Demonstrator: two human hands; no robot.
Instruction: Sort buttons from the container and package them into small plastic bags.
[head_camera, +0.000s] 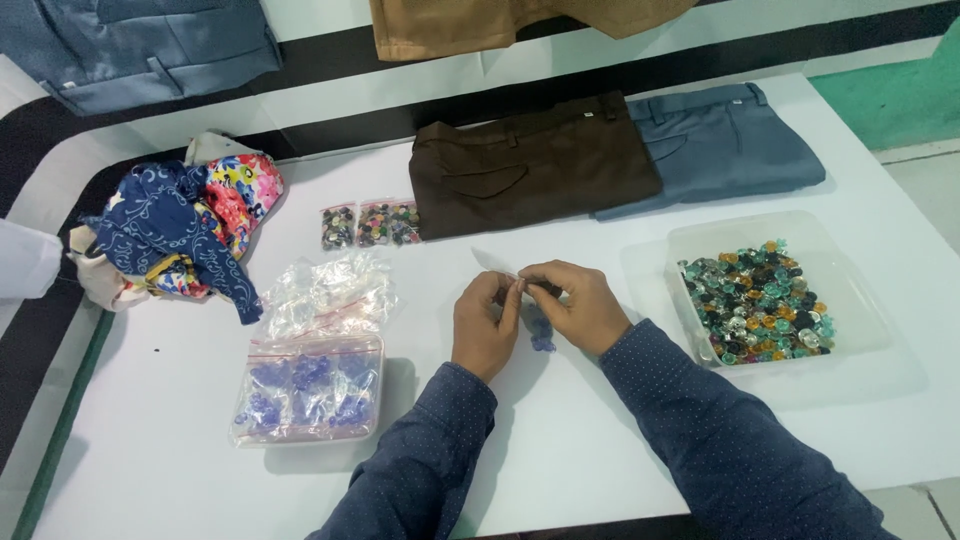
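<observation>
Head view of a white surface (560, 440) with both of the person's hands at its centre. The left hand (485, 322) and the right hand (578, 303) meet fingertip to fingertip, each pinched closed on the top edge of a small clear bag (540, 322) that hangs between them; blue beads show through its lower part, just above the surface. Both forearms wear dark blue dotted sleeves (700, 430).

Left of the hands lies a larger clear zip bag (308, 390) filled with small packets of the same blue beads, and just behind it a loose heap of empty clear bags (325, 292). Two small packets of dark mixed buttons (372, 224) lie farther back, just beside folded brown trousers (530, 165); folded grey-blue trousers (725, 145) lie against the brown pair on its right. Right of the hands, well apart, stands a clear plastic tray (850, 300) holding a pile of mixed coloured buttons. At the far left edge sits a bundle of patterned cloth (185, 235), blue and floral.
</observation>
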